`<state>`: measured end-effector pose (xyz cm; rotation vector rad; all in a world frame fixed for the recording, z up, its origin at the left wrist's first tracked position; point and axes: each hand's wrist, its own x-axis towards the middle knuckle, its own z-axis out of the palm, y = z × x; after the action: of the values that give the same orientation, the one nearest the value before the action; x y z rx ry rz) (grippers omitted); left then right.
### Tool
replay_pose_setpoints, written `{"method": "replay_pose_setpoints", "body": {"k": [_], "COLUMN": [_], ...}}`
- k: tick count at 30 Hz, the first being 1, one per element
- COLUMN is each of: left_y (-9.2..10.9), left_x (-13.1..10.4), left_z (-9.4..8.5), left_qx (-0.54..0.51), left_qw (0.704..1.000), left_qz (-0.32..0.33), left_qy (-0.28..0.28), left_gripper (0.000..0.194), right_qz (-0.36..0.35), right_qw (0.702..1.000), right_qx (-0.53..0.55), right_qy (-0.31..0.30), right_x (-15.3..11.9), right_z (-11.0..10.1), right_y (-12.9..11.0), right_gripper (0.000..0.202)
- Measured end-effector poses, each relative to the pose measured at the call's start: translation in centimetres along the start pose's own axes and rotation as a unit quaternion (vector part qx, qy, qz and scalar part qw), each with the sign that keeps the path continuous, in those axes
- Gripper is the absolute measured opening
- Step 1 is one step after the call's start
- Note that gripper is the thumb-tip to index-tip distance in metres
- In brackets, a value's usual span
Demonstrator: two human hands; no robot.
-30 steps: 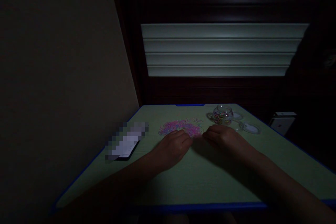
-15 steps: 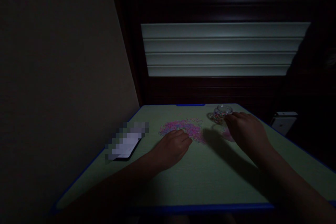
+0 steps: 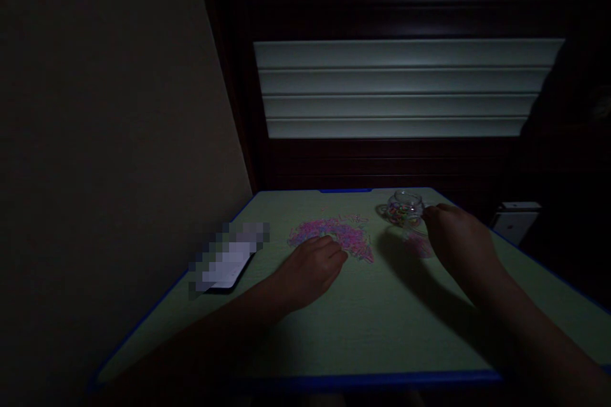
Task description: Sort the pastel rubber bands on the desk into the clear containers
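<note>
Super dark shot, so details are murky, and the phone [image 3: 229, 262] on the left is blurred out. The pile of bands [image 3: 334, 234] is a pink-purple heap in the middle of the green table [image 3: 363, 324]. Left hand [image 3: 312, 266] lies palm down at its near edge, fingers loosely curled, touching it. Right hand [image 3: 456, 238] hovers just right of the small glass jar [image 3: 405, 208], over a little pink lid [image 3: 419, 245]; can't tell if it's gripping anything.
</note>
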<state>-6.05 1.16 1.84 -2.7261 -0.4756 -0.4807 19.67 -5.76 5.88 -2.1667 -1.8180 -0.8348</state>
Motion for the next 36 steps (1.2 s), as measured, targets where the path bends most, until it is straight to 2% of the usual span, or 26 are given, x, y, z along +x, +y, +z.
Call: {"method": "replay_pose_setpoints", "body": {"k": [13, 17, 21, 24, 28, 30, 36], "left_y": [-0.8, -1.5, -2.0, -2.2, -2.3, -2.2, -2.2], "left_x": [-0.1, -0.2, -0.2, -0.2, -0.3, -0.4, -0.4], "left_z": [-0.3, -0.4, -0.7, -0.9, -0.8, -0.7, -0.9], "left_qx": [0.009, 0.0, 0.004, 0.006, 0.0, 0.0, -0.003], "left_qw": [1.0, 0.999, 0.996, 0.992, 0.989, 0.988, 0.987], "left_qz": [-0.018, -0.052, -0.089, -0.114, -0.132, -0.133, -0.141], "left_qy": [0.012, 0.01, -0.021, -0.05, -0.071, -0.073, -0.082], "left_gripper": [0.019, 0.018, 0.02, 0.02, 0.019, 0.019, 0.018], "right_qz": [-0.015, -0.022, -0.037, -0.088, -0.225, -0.266, -0.27], "right_qw": [0.999, 0.999, 0.999, 0.993, 0.967, 0.954, 0.933], "right_qx": [0.007, 0.014, 0.036, 0.082, 0.105, 0.115, 0.208], "right_qy": [-0.036, -0.028, -0.012, -0.012, -0.061, -0.082, -0.113], "right_x": [0.1, 0.0, 0.0, 0.2, 0.4, 0.4, -0.2], "right_z": [0.7, 0.4, 0.2, 0.1, 0.4, 0.6, 0.5], "right_y": [0.2, 0.1, -0.2, -0.8, -2.0, -2.6, -3.4], "right_gripper": [0.015, 0.015, 0.021, 0.022, 0.022, 0.021, 0.021]}}
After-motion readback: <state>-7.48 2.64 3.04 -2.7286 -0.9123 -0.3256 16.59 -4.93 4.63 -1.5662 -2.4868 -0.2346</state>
